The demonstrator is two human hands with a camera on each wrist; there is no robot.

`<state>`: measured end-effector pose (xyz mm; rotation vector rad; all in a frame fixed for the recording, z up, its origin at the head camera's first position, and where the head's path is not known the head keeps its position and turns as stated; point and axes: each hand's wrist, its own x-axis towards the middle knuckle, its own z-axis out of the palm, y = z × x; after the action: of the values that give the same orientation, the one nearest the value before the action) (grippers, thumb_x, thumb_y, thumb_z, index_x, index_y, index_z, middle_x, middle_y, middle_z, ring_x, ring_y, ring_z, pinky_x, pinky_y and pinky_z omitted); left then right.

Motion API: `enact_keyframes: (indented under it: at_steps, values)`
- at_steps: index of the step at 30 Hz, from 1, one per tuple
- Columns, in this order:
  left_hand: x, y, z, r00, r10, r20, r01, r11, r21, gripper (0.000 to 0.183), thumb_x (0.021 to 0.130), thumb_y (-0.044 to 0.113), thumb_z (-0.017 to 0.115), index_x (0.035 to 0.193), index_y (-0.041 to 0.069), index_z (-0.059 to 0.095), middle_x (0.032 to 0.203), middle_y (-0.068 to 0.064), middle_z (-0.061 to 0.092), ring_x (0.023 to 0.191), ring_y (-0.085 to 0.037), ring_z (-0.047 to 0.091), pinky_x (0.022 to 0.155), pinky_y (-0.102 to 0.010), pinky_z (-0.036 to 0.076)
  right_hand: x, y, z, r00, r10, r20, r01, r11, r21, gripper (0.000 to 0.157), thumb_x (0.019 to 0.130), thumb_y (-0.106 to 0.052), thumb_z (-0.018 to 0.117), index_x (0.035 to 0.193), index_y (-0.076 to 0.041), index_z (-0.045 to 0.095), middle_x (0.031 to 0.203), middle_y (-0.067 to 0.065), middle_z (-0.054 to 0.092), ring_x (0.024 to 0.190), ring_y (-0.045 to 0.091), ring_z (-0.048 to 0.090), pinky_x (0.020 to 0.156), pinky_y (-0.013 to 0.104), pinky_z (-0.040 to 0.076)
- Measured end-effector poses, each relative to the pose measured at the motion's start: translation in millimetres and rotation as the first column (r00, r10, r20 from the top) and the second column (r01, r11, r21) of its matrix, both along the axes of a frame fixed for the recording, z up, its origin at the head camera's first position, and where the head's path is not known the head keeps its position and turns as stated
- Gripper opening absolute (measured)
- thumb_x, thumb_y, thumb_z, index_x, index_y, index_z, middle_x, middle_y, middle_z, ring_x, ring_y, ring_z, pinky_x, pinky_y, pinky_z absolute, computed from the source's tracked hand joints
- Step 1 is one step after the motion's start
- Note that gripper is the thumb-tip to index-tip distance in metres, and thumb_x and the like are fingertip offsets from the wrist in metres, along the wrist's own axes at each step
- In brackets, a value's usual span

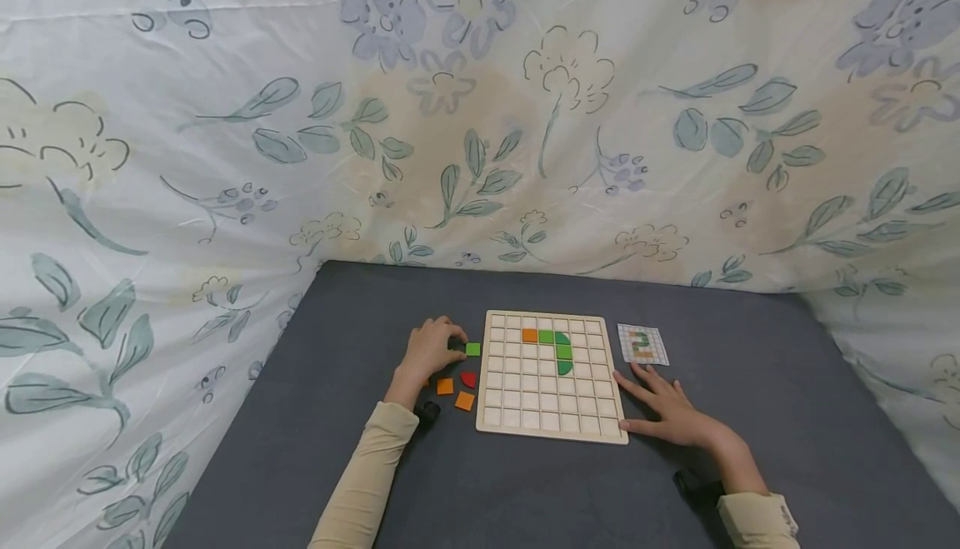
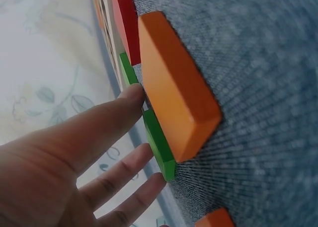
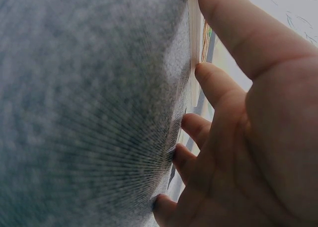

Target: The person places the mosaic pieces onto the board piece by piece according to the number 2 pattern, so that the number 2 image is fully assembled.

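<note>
My left hand (image 1: 431,349) is left of the wooden grid board (image 1: 551,436), thumb and forefinger pinching the near end of a green square tile (image 1: 472,349) by the board's edge. In the left wrist view the thumb covers part of this tile, and the forefinger is hidden behind it. Other fingertips rest against a second green tile (image 2: 159,146) beside a large-looking orange tile (image 2: 174,88). My right hand (image 1: 667,411) lies with fingers spread at the board's right side. Its thumb and forefinger tips touch the board's edge.
Orange tiles (image 1: 464,401) and a red curved piece (image 1: 468,379) lie left of the board. On the grid sit an orange square (image 1: 529,336), green squares (image 1: 564,351) and green curved pieces (image 1: 565,367). A pattern card (image 1: 627,334) lies to the right.
</note>
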<state>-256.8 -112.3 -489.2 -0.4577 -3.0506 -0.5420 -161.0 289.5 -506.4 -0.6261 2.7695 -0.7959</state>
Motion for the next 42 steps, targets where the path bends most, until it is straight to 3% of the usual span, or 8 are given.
enact_keyframes:
  at_steps: [10, 15, 26, 42]
  values:
    - [1.9, 2.9, 2.7, 1.000, 0.004, -0.012, -0.005, 0.999, -0.050, 0.025, 0.075, 0.035, 0.076, 0.096, 0.023, 0.072, 0.107, -0.003, 0.059, 0.096, -0.026, 0.051, 0.086, -0.049, 0.042, 0.8, -0.8, -0.5, 1.000, 0.016, -0.027, -0.017, 0.999, -0.050, 0.074, 0.082, -0.040, 0.066, 0.145, -0.018, 0.034, 0.146, 0.033, 0.018, 0.128, 0.060, 0.009, 0.089, 0.079, 0.001]
    - [1.4, 3.3, 0.7, 0.999, 0.001, -0.032, -0.003, 0.999, -0.051, 0.023, 0.075, 0.034, 0.077, 0.095, 0.024, 0.072, 0.104, -0.001, 0.060, 0.092, -0.024, 0.052, 0.085, -0.049, 0.042, -1.1, 1.0, -3.6, 1.000, -0.008, 0.013, 0.008, 1.000, -0.001, 0.076, 0.083, -0.045, 0.064, 0.146, -0.017, 0.032, 0.148, 0.030, 0.016, 0.132, 0.056, 0.007, 0.093, 0.077, 0.000]
    - [1.7, 1.0, 2.5, 1.000, 0.010, -0.014, -0.010, 1.000, -0.022, 0.022, 0.078, 0.033, 0.075, 0.098, 0.024, 0.072, 0.109, -0.004, 0.060, 0.099, -0.026, 0.053, 0.088, -0.051, 0.041, -0.3, -1.2, 2.9, 0.999, -0.017, 0.031, 0.016, 1.000, 0.025, 0.077, 0.083, -0.043, 0.065, 0.145, -0.012, 0.031, 0.149, 0.029, 0.015, 0.133, 0.055, 0.007, 0.094, 0.076, 0.000]
    - [6.7, 9.8, 9.8, 0.998, -0.031, -0.054, 0.032, 0.999, 0.012, 0.024, 0.078, 0.035, 0.073, 0.099, 0.025, 0.071, 0.106, -0.002, 0.060, 0.096, -0.025, 0.054, 0.089, -0.051, 0.041, 0.9, -0.1, -1.1, 1.000, 0.004, -0.021, -0.004, 0.999, -0.043, 0.073, 0.082, -0.041, 0.066, 0.145, -0.019, 0.034, 0.145, 0.034, 0.018, 0.129, 0.059, 0.009, 0.092, 0.077, 0.000]
